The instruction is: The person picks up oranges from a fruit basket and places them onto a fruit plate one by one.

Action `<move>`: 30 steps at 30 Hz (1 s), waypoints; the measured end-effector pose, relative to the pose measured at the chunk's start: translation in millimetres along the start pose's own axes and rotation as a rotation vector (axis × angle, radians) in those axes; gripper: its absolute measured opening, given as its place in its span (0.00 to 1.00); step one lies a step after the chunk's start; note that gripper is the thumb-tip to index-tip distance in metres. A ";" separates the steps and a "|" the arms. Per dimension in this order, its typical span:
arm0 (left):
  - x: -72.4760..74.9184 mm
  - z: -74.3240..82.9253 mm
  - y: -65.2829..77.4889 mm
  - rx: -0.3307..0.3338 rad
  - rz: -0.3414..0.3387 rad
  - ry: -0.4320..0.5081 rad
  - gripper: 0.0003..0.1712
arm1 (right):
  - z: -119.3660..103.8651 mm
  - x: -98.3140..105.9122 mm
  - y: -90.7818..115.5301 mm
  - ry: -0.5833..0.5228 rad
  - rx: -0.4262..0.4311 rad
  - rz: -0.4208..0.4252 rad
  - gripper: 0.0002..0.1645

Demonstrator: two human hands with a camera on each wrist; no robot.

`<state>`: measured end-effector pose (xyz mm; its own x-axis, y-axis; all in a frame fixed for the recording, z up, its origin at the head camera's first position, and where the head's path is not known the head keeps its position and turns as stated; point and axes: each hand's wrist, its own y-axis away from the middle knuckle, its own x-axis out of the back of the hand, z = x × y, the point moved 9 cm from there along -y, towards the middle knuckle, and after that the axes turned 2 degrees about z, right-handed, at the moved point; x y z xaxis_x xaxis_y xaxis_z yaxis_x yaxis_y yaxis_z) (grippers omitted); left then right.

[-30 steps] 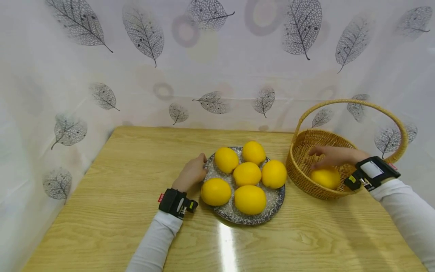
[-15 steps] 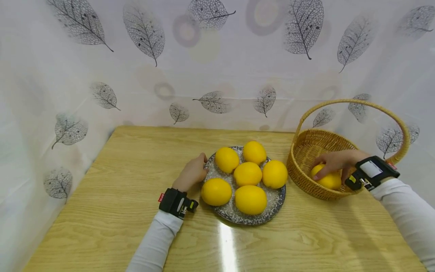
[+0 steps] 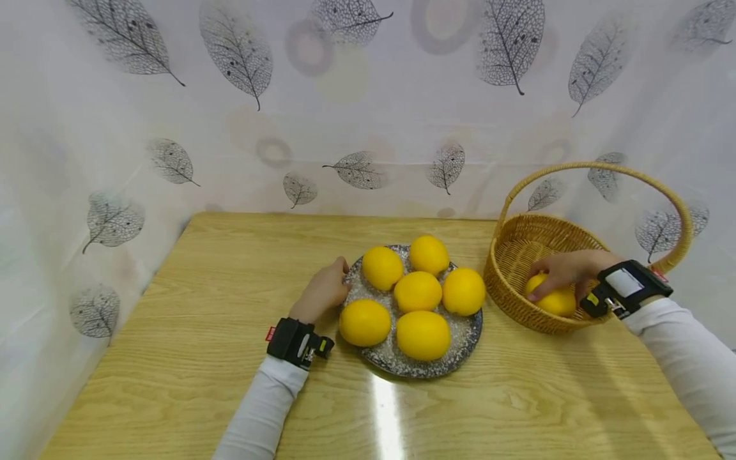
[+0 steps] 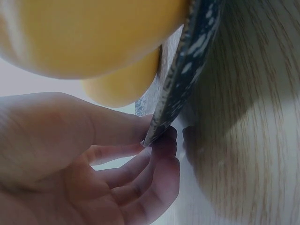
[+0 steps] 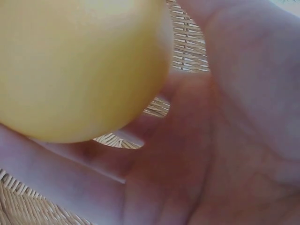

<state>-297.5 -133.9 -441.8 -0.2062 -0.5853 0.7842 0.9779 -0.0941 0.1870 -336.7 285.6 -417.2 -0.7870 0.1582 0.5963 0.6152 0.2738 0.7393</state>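
Observation:
My left hand (image 3: 322, 292) pinches the left rim of a speckled grey plate (image 3: 460, 345); in the left wrist view the thumb lies over the rim (image 4: 180, 75) and the fingers curl beneath it. Several yellow lemons (image 3: 423, 336) sit on the plate. Inside a wicker basket (image 3: 512, 303) at the right, my right hand (image 3: 569, 268) grips another lemon (image 3: 554, 301), thumb on the near side. The right wrist view has this lemon (image 5: 79, 70) large and close, with fingers passing behind it and the woven wicker beyond.
The basket's tall arched handle (image 3: 592, 166) rises above the right forearm. A pale wooden table (image 3: 218, 268) carries both plate and basket. Behind and to the left hangs a white curtain (image 3: 368, 96) with a leaf print.
My right hand has come down over the lemon in the basket and closed its fingers round it. The left hand stays at the plate's rim.

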 end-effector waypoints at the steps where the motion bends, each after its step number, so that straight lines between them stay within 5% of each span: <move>1: 0.0 0.1 -0.1 -0.001 0.000 0.000 0.18 | -0.4 0.4 0.3 0.010 0.002 0.005 0.50; 30: -1.3 -0.1 -0.1 0.012 -0.011 -0.013 0.18 | -16.8 -6.3 11.3 0.121 0.088 0.141 0.35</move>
<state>-297.4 -133.2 -443.0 -0.2176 -0.5735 0.7898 0.9750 -0.0911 0.2025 -324.0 271.8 -407.4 -0.6790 0.0873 0.7289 0.7081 0.3398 0.6190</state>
